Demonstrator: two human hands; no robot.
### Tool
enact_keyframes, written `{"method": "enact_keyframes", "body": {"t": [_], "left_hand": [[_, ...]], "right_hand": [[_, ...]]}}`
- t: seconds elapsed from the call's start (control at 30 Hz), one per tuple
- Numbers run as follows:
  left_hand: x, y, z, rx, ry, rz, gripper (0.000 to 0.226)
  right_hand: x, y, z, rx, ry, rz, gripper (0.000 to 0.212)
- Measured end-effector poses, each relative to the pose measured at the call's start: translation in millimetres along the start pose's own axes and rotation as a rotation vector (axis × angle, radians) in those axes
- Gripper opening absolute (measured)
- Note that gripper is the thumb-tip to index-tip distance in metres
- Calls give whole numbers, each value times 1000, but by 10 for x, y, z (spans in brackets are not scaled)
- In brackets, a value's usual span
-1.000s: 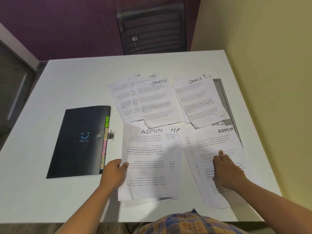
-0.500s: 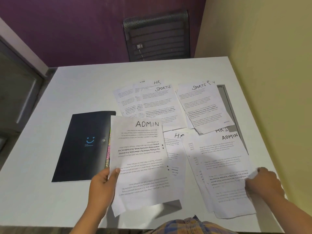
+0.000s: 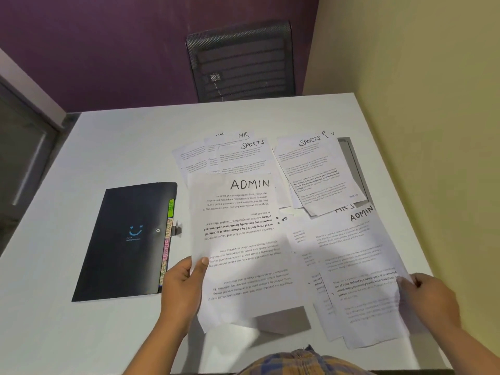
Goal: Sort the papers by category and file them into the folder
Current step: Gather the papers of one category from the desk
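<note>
Fingers (image 3: 198, 263) of my left hand (image 3: 180, 290) are pinched on the left edge of the lifted ADMIN sheet (image 3: 238, 244), thumb on top and the rest underneath, so that sheet is held, raised off the table (image 3: 121, 147) with its shadow showing beneath its near edge. My right hand (image 3: 430, 301) is closed on the right edge of the second ADMIN sheet (image 3: 359, 255), which seems to rest on the loose pile there; I cannot tell how many pages the grip has caught.

I take the black folder (image 3: 127, 239) as my landmark. It lies closed, flat, long axis running away from me, with its coloured index tabs (image 3: 167, 239) along its right edge. The lifted sheet hangs just right of that tabbed edge, its long axis near parallel to the folder's, heading at the far end. The second ADMIN sheet lies well to the right of the folder, beyond the lifted one. Two SPORTS sheets (image 3: 311, 169) and an HR page (image 3: 243, 135) lie farther right and beyond the folder's far end.

My judgement: the coming move is bringing the two ADMIN pages together, and it turns on the left hand being the nearer to the folder. The right-hand sheet must travel left toward the held one, and the pair would then go left again to the ADMIN tab (image 3: 169, 228). The folder's clasp (image 3: 177, 230) looks shut, so it needs opening first.
</note>
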State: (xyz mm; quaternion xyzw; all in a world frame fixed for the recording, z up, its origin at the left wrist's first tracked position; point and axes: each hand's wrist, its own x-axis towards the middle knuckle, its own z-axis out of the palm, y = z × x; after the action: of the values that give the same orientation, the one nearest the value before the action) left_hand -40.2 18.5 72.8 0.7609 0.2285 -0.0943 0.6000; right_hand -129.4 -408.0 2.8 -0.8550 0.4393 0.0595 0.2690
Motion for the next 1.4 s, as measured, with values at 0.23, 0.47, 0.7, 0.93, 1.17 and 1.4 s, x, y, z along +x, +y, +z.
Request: {"method": "enact_keyframes", "body": {"t": [0.23, 0.47, 0.7, 0.93, 1.17, 1.4], "left_hand": [[77, -16, 151, -5, -38, -7, 13], [158, 56, 310, 15, -42, 45, 14], [165, 52, 527, 3, -98, 14, 13], [-9, 202, 794, -93, -228, -28, 14], [-97, 303, 852, -39, -394, -107, 34], [-101, 272, 791, -183, -442, -65, 39]], "right_hand": [[-141, -37, -226, 2, 71, -127, 27], [-205, -115, -596, 519, 15, -24, 21], [-331, -362, -725, 964, -239, 101, 17], [-523, -766, -235, 839, -503, 20, 19], [-627, -985, -30, 759, -610, -64, 21], [-606, -950, -40, 730, -572, -146, 19]]}}
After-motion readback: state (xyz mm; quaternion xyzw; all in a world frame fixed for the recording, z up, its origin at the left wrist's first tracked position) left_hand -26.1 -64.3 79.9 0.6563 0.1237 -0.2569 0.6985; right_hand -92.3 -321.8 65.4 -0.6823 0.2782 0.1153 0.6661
